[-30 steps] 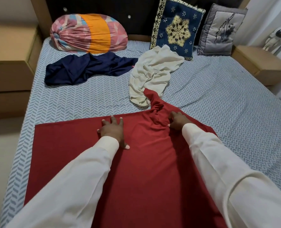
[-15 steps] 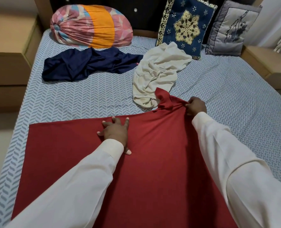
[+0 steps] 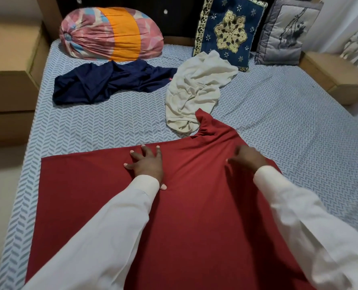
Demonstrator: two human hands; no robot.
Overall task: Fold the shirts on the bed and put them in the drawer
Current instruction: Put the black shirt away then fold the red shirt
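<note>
Red shirt (image 3: pixel 194 216) lies spread over the near half of the bed (image 3: pixel 90 126). It is mostly flat, but bunched at its far right corner, where it touches the cream shirt (image 3: pixel 194 91). We see the left hand (image 3: pixel 146 166) palm down on the red cloth near the far edge, fingers spread. We read it as an anchor, so the fabric doesn't slide while the bunched side gets straightened. Right hand (image 3: pixel 247 159) is on the cloth just below the bunch. It is blurred, so we cannot tell whether it pinches fabric or only rests there. Navy shirt (image 3: pixel 111 82) lies crumpled farther up, near the striped bolster (image 3: pixel 111 34). Both other shirts wait unfolded. Wooden cabinet (image 3: pixel 10 84) left of the bed is probably the drawer, but that's our guess.
</note>
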